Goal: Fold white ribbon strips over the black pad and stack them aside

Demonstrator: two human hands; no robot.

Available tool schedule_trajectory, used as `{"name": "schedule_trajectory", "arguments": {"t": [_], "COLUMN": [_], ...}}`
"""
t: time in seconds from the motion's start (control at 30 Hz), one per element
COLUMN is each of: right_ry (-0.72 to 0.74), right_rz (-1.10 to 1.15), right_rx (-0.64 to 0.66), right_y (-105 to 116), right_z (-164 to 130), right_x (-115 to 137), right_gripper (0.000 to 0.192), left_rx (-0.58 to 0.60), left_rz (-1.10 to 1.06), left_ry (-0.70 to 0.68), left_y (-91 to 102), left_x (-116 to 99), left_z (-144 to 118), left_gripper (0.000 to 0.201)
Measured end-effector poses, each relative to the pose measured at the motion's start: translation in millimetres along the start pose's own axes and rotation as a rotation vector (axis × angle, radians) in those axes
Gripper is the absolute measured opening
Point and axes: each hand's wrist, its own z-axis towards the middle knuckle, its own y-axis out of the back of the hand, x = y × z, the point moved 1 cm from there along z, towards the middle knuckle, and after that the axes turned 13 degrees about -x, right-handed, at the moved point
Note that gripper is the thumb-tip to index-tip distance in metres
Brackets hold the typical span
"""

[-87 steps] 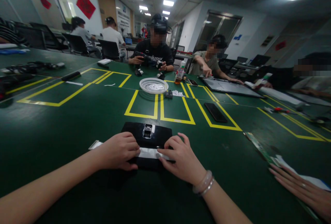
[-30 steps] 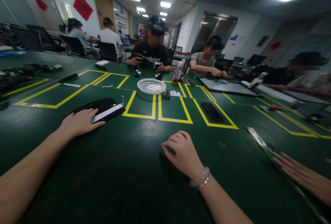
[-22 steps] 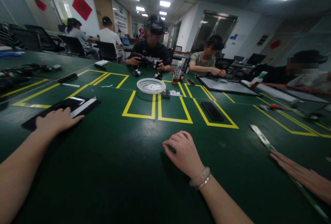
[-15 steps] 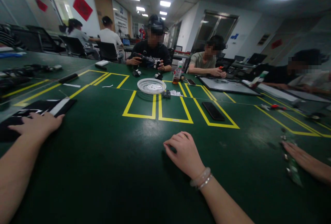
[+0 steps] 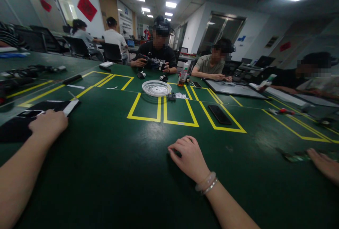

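Note:
My left hand point(image 5: 49, 126) rests palm down on a flat black item point(image 5: 16, 126) with white markings at the left of the table. Its fingers are curled in, and their tips are hidden, so what they grip cannot be made out. A white strip point(image 5: 70, 107) lies along the black item's right edge, beside the hand. My right hand point(image 5: 188, 158), with two bracelets on the wrist, lies loosely closed on the green tabletop point(image 5: 127, 172). Its thumb sits close to the bent fingers, and nothing shows in them.
Yellow tape outlines mark the table. Ahead are a white plastic basket point(image 5: 156, 88), a bottle point(image 5: 182, 75) and a black phone point(image 5: 219, 114). At right, another person's hand point(image 5: 324, 165) touches a green strip-like object point(image 5: 296, 156). Several people sit around the far side.
My left hand has gone from spread fingers to curled ones on the black item. My right hand stays put. The other person's hand at right has shifted right, and the green object has turned.

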Motion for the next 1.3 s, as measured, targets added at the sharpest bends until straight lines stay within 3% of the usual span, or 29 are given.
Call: {"name": "schedule_trajectory", "arguments": {"t": [0.13, 0.27, 0.43, 0.5, 0.63, 0.7, 0.83, 0.93, 1.03, 1.13, 1.23, 1.3], "right_ry": [-0.001, 0.008, 0.011, 0.014, 0.042, 0.072, 0.124, 0.132, 0.124, 0.112, 0.090, 0.068], "right_rz": [0.001, 0.018, 0.024, 0.036, 0.073, 0.079, 0.068, 0.061, 0.074, 0.099, 0.121, 0.122], "right_rx": [-0.008, -0.021, -0.019, -0.027, -0.037, -0.033, 0.005, 0.017, 0.036, 0.051, 0.041, 0.032], "right_y": [1.2, 1.5, -0.1, -0.6, -0.6, -0.4, -1.8, -3.7, -5.0, -4.6, -3.0, -1.9], "right_z": [0.2, 0.0, 0.2, 0.2, -0.8, -1.7, -3.7, -4.5, -4.7, -4.0, -2.5, -1.3], "right_x": [1.1, 1.6, 1.2, 0.8, 0.8, 1.2, 2.1, 1.7, 0.9, 0.3, -0.5, -1.2], "right_gripper": [0.013, 0.013, 0.012, 0.012, 0.019, 0.029, 0.054, 0.060, 0.050, 0.040, 0.042, 0.041], "left_rx": [-0.315, -0.332, -0.296, -0.242, 0.072, 0.173, 0.139, 0.063, -0.004, -0.059, -0.031, 0.018], "left_rz": [0.207, 0.231, 0.164, 0.146, 0.105, 0.037, -0.117, -0.219, -0.263, -0.239, -0.119, 0.027], "left_ry": [0.113, 0.116, 0.105, 0.040, -0.190, -0.333, -0.573, -0.710, -0.763, -0.725, -0.600, -0.433], "left_y": [1.5, -1.8, -13.0, -18.8, -32.3, -38.8, -46.6, -45.6, -43.0, -44.5, -48.9, -49.4], "left_x": [5.6, -5.2, -60.4, -89.1, -147.1, -175.3, -224.9, -249.3, -257.1, -248.9, -225.9, -200.1], "left_z": [-4.9, 3.7, 36.6, 50.8, 66.9, 67.5, 62.6, 58.7, 55.3, 54.5, 60.3, 66.0], "left_gripper": [0.052, 0.046, 0.050, 0.051, 0.044, 0.040, 0.037, 0.031, 0.028, 0.031, 0.032, 0.041]}}
